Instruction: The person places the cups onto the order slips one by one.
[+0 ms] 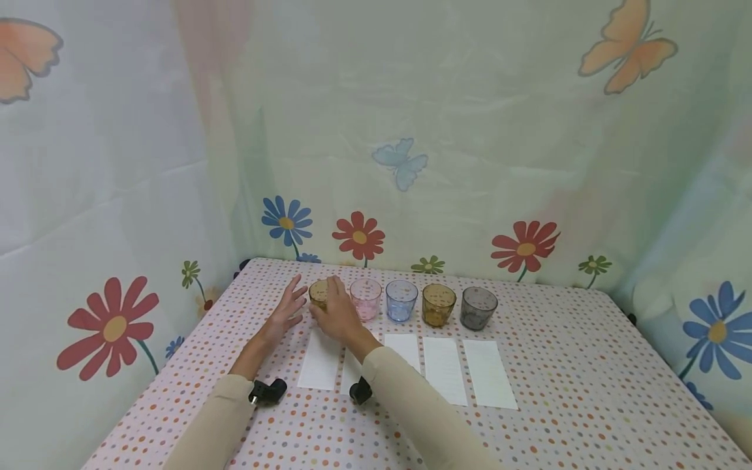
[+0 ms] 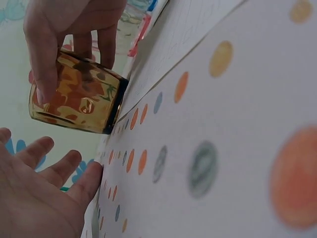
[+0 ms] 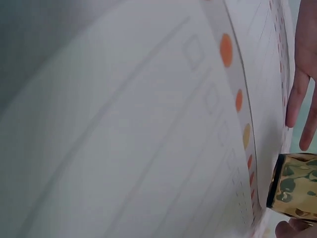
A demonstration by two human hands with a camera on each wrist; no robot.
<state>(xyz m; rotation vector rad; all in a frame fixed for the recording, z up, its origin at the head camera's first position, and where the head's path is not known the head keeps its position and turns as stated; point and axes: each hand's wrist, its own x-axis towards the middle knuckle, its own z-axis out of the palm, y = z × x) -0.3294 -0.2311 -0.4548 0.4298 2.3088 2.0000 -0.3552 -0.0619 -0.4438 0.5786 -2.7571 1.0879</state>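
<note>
At the left end of a row of tinted glasses stands an amber glass. My right hand grips it, the fingers on both sides of its wall in the left wrist view, where the amber glass shows its dark base close to the tablecloth. My left hand is just left of the glass, fingers spread and holding nothing. In the right wrist view a right fingertip shows beside the amber glass, and the left hand's fingers point toward it.
Rightward along the row stand a pink glass, a blue glass, a second amber glass and a grey glass. Several white paper strips lie in front on the dotted tablecloth. A printed curtain hangs behind.
</note>
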